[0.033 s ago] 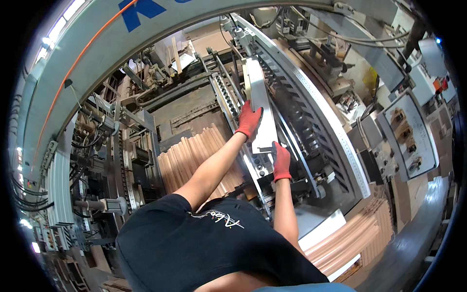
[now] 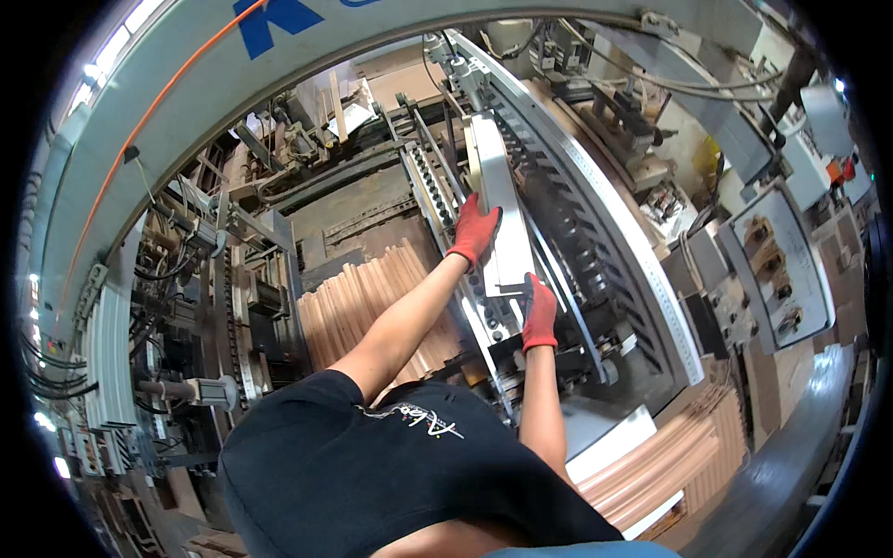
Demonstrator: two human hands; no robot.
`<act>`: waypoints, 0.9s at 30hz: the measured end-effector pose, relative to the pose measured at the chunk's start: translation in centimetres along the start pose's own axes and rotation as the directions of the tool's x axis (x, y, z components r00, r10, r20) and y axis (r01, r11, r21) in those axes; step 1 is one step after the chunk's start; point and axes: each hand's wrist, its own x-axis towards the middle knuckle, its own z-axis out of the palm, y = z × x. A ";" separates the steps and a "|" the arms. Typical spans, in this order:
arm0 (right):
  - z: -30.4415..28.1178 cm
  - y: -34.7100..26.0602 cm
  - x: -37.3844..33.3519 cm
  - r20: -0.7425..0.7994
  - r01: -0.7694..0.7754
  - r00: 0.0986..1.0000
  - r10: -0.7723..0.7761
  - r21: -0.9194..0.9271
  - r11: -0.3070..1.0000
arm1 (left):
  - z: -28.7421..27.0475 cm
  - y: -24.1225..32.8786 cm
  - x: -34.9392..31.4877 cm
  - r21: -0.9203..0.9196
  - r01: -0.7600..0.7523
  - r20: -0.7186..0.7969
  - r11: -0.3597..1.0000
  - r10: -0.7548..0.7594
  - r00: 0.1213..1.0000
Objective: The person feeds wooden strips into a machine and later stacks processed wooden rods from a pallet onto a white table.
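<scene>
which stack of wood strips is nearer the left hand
The wood strip stack beside the left hand's forearm; the other stack lies low by the right elbow.
</scene>
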 end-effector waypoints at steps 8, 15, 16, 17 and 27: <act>-4.3 -3.4 6.1 -0.447 0.065 0.894 -0.037 0.047 0.997 | 6.2 -0.3 7.7 -0.153 -0.048 0.024 0.987 0.053 0.998; -4.5 -3.3 6.6 -0.508 0.132 0.859 -0.065 0.097 0.987 | 12.5 1.9 7.0 -0.093 0.012 -0.080 0.996 -0.019 0.997; -4.1 -2.9 6.5 -0.520 0.127 0.852 -0.061 0.093 0.988 | 12.6 2.3 6.9 -0.040 0.036 -0.092 0.999 -0.040 0.995; -3.9 -2.7 6.4 -0.529 0.122 0.846 -0.057 0.089 0.989 | 12.6 2.8 6.8 -0.008 0.032 -0.098 0.999 -0.033 0.995; 0.1 -5.5 5.6 -0.320 -0.022 0.944 0.077 0.171 0.985 | 12.7 3.0 6.7 -0.056 -0.053 -0.306 0.997 0.033 0.952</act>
